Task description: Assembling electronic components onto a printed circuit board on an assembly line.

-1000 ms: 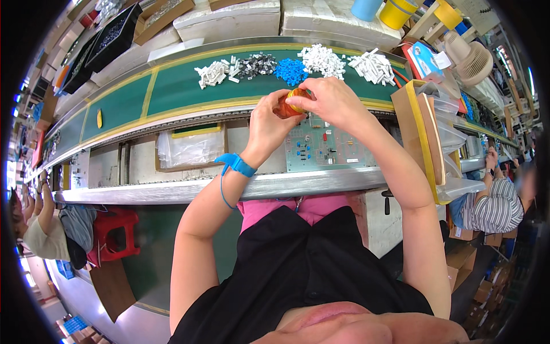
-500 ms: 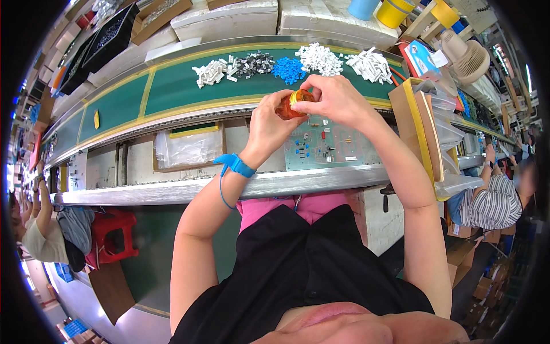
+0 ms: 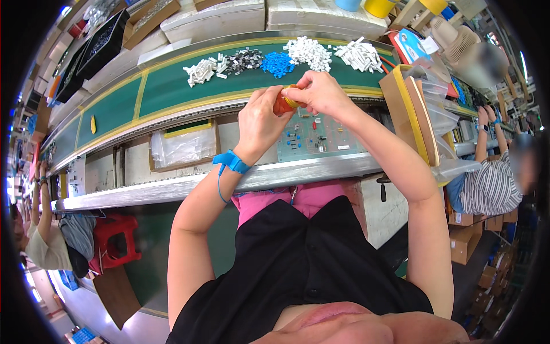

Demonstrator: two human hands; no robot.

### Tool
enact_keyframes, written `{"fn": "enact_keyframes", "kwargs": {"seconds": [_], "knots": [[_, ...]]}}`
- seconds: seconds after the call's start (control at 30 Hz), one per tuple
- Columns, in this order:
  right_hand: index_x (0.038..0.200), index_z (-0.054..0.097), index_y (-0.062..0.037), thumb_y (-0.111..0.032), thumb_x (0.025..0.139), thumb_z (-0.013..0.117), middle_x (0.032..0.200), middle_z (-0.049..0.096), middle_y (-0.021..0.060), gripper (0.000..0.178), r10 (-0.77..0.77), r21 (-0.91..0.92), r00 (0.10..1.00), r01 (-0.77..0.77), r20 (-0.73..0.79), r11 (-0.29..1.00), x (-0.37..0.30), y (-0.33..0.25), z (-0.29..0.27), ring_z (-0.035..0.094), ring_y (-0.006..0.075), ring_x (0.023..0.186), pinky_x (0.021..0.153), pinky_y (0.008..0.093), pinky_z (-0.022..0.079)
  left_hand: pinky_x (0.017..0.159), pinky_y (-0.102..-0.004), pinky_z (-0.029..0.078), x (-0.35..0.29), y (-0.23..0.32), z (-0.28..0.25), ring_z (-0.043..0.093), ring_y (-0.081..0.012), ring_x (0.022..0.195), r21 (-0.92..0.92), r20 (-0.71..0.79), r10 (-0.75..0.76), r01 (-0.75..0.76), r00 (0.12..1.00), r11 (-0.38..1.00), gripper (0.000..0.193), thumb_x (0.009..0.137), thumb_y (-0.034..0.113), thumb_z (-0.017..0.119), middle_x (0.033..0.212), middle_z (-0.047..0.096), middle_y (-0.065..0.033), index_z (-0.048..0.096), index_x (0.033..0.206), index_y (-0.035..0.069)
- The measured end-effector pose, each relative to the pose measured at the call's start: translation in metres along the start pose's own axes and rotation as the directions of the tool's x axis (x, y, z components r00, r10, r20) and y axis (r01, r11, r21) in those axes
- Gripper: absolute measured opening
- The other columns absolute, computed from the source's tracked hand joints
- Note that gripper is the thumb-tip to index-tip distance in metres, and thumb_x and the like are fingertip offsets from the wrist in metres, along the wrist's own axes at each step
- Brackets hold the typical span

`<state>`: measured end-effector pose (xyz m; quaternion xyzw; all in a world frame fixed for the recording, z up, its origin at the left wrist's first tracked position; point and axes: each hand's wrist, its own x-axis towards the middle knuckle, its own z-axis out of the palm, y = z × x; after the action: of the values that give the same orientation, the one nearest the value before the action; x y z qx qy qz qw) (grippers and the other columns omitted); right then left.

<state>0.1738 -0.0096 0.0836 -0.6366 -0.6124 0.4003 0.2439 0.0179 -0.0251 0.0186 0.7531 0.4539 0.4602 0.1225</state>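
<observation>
Between my hands, above the near edge of the conveyor line, is a small round translucent orange thing [image 3: 281,105] with a yellow rim; whether it is a jar or a tape roll I cannot tell. My left hand [image 3: 258,119] wraps its fingers round the orange body. At the yellow rim, my right hand [image 3: 321,94] pinches with thumb and fingers. Below them lies a green circuit board [image 3: 329,139] with several small parts on it, partly covered by my hands and right forearm. A blue wrist strap [image 3: 232,161] with a cord circles my left wrist.
Beyond my hands, the green belt [image 3: 172,92] bears piles of white parts [image 3: 309,54], black parts [image 3: 243,62] and blue parts [image 3: 278,65]. A cardboard box [image 3: 401,106] with plastic bags stands right. A tray of clear bags [image 3: 183,146] sits left of the board. Co-workers sit at both sides.
The view has shifted slightly, and the belt and piles appear further up and left. Both hands stay on the orange thing, which is turned a little, with my right fingers now more over its rim.
</observation>
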Motion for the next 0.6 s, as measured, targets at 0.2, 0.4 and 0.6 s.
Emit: {"fn": "enact_keyframes", "kwargs": {"seconds": [0.2,0.4,0.6], "knots": [[0.104,0.055,-0.0046,-0.044,0.082,0.064,0.078,0.066,0.0146,0.047,-0.205,-0.321,0.979,0.187,-0.021,0.929,-0.049,-0.011,-0.026,0.063,0.0289,0.067,0.061,0.0379,0.049,0.072,-0.0334,0.052,0.003,0.029,-0.002,0.064,-0.0270,0.082,-0.116,0.178,-0.137,0.160,0.974,0.980,0.049,0.063,0.022,0.081,0.095,0.065,-0.0127,0.063,0.106,0.006],[0.105,0.053,-0.0061,-0.041,0.081,0.065,0.083,0.065,0.0147,0.045,-0.427,-0.469,0.904,0.379,0.005,0.798,-0.108,-0.002,-0.078,0.063,0.0323,0.078,0.068,0.0392,0.049,0.069,-0.0301,0.052,0.012,0.094,0.001,0.064,-0.0207,0.074,-0.300,0.288,-0.022,0.112,0.957,0.947,0.049,0.065,0.016,0.081,0.091,0.066,-0.0119,0.062,0.108,0.003],[0.099,0.054,-0.0016,-0.022,0.080,0.070,0.072,0.061,0.0040,0.032,-0.263,-0.218,0.959,0.236,-0.107,0.947,-0.145,0.015,-0.127,0.053,0.0068,0.065,0.058,0.0237,0.042,0.072,-0.0365,0.051,0.020,0.148,0.033,0.063,-0.0304,0.082,-0.379,0.291,0.142,-0.022,0.946,0.925,0.050,0.065,0.025,0.081,0.089,0.064,-0.0147,0.062,0.106,0.003]]}}
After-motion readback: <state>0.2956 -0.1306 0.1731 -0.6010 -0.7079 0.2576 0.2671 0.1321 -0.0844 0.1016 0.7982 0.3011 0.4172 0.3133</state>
